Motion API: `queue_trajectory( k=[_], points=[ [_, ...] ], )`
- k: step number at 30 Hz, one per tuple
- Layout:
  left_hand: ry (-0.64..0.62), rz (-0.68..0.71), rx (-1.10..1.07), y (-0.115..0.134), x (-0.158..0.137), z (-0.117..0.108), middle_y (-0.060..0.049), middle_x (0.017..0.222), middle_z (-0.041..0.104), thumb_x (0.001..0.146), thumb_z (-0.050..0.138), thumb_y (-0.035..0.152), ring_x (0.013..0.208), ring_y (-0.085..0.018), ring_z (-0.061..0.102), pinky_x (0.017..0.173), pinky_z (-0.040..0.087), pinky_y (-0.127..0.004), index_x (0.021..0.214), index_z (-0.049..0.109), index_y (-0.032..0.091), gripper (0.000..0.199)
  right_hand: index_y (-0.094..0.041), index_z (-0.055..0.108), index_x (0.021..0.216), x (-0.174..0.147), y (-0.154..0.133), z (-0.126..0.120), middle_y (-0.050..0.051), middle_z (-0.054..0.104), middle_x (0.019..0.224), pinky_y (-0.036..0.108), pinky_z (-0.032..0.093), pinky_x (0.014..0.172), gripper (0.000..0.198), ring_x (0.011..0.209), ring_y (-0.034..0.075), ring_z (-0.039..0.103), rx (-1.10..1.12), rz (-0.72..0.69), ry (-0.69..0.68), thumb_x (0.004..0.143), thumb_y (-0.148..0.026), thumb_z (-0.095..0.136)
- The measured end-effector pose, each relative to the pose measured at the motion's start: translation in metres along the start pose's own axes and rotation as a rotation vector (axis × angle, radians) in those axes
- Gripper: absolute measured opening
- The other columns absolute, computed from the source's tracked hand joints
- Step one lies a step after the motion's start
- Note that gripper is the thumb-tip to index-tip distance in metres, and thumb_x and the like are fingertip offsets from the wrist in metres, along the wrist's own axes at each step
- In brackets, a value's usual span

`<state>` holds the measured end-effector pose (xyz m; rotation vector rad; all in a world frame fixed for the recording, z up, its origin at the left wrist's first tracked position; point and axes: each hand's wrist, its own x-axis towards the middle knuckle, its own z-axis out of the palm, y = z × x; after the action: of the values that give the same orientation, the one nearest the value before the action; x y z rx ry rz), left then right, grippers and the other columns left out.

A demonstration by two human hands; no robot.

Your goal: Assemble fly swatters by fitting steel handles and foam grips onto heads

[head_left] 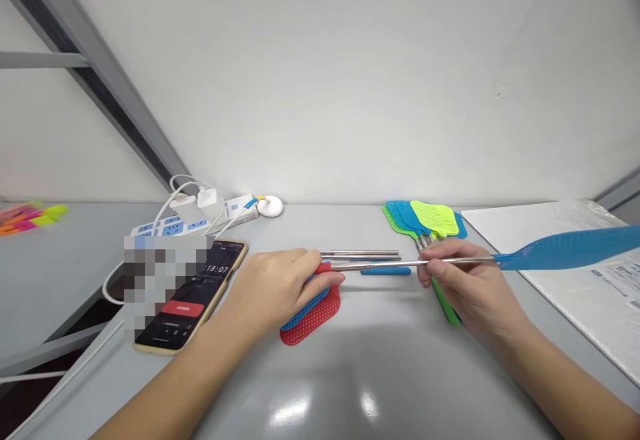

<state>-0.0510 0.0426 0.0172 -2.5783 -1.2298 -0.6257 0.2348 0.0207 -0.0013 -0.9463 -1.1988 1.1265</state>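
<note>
A fly swatter with a blue head point(565, 249), a thin metal rod point(380, 265) and a red handle end is held level across the table between both hands. My left hand point(280, 287) is closed around the red end. Near the blue head, my right hand point(465, 277) pinches the rod between thumb and fingers. Beneath my left hand lie a red swatter head point(315, 317) and a blue one, partly covered. Several metal rods point(360, 254) and a blue handle point(385, 271) rest behind the held rod. Beyond my right hand is a fanned stack of swatters with a yellow-green head point(435, 218) on top.
A phone point(200, 293) with a running timer lies at the left, partly pixelated. Behind it stand a power strip point(175, 228) with chargers and a white round object point(270, 206). A white plastic-wrapped package point(550, 217) is at the right. Blurred bright items point(33, 218) lie far left.
</note>
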Motion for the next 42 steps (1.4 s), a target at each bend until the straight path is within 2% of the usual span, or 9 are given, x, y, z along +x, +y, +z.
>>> queue_trajectory(
  k=[8,13,17,21,24,28,31,35,42],
  points=[
    [-0.048,-0.029,0.018,0.008,0.001,0.004,0.003,0.055,0.056,0.099,0.035,0.052,0.046,-0.013,0.049,0.049,0.02,-0.028,0.065,0.052,0.019,0.05,-0.027,0.075,0.082,0.0,0.003,0.005,0.0,0.064,0.062,0.028,0.046,0.053,0.006,0.059,0.014,0.058,0.003,0.011,0.003,0.077,-0.03,0.077],
    [0.021,0.08,-0.035,0.036,-0.003,0.013,0.002,0.055,0.058,0.101,0.032,0.049,0.044,-0.014,0.051,0.045,0.02,-0.029,0.066,0.051,0.019,0.05,-0.027,0.076,0.081,-0.012,0.008,0.019,0.0,0.066,0.066,0.029,0.046,0.06,0.008,0.067,0.015,0.059,-0.084,-0.011,-0.189,0.074,-0.026,0.08],
    [0.046,0.079,-0.053,0.046,-0.005,0.014,0.003,0.053,0.056,0.101,0.034,0.048,0.042,-0.013,0.05,0.043,0.018,-0.03,0.065,0.049,0.019,0.048,-0.029,0.076,0.08,-0.017,0.006,0.027,-0.001,0.065,0.066,0.028,0.044,0.06,0.01,0.067,0.013,0.057,-0.098,-0.042,-0.175,0.072,-0.025,0.081],
    [-0.017,0.052,-0.094,0.039,-0.005,0.015,0.003,0.056,0.058,0.1,0.036,0.05,0.046,-0.014,0.053,0.046,0.023,-0.028,0.068,0.051,0.019,0.047,-0.027,0.075,0.078,-0.017,0.009,0.027,-0.001,0.064,0.066,0.026,0.045,0.059,0.012,0.067,0.012,0.057,-0.074,0.081,-0.156,0.07,-0.027,0.083],
    [-0.095,-0.023,-0.113,0.028,-0.002,0.013,0.003,0.057,0.058,0.099,0.034,0.053,0.047,-0.014,0.051,0.048,0.023,-0.027,0.067,0.049,0.02,0.048,-0.027,0.075,0.091,-0.013,0.013,0.022,-0.001,0.063,0.067,0.025,0.045,0.058,0.021,0.064,0.011,0.055,0.021,0.208,-0.235,0.071,-0.029,0.082],
    [-0.188,-0.161,-0.134,0.014,0.004,0.002,0.003,0.057,0.057,0.099,0.033,0.052,0.047,-0.014,0.049,0.051,0.024,-0.027,0.066,0.047,0.021,0.047,-0.029,0.07,0.109,-0.001,0.012,0.008,-0.002,0.06,0.074,0.023,0.044,0.055,0.041,0.062,0.01,0.051,0.259,0.186,-0.157,0.07,-0.035,0.082],
    [-0.246,-0.236,-0.178,0.008,0.007,-0.006,0.004,0.059,0.058,0.099,0.033,0.05,0.049,-0.014,0.05,0.054,0.026,-0.027,0.067,0.047,0.021,0.045,-0.026,0.07,0.094,0.006,0.004,-0.004,0.0,0.061,0.074,0.024,0.045,0.055,0.028,0.066,0.012,0.053,0.289,0.099,-0.031,0.074,-0.044,0.078],
    [-0.284,-0.251,-0.163,0.012,0.007,-0.006,0.003,0.059,0.058,0.099,0.031,0.049,0.05,-0.015,0.05,0.055,0.025,-0.027,0.068,0.046,0.021,0.044,-0.023,0.064,0.077,0.005,-0.002,-0.004,0.0,0.059,0.066,0.027,0.045,0.055,0.021,0.062,0.014,0.054,0.119,-0.039,0.076,0.082,-0.042,0.07],
    [-0.321,-0.274,-0.107,0.036,0.004,0.004,0.002,0.059,0.056,0.099,0.028,0.052,0.051,-0.017,0.049,0.052,0.017,-0.028,0.072,0.044,0.022,0.044,-0.021,0.056,0.064,-0.013,0.008,0.018,-0.001,0.054,0.06,0.029,0.043,0.058,0.032,0.058,0.013,0.051,-0.194,-0.059,0.035,0.089,-0.04,0.062]
  ],
)
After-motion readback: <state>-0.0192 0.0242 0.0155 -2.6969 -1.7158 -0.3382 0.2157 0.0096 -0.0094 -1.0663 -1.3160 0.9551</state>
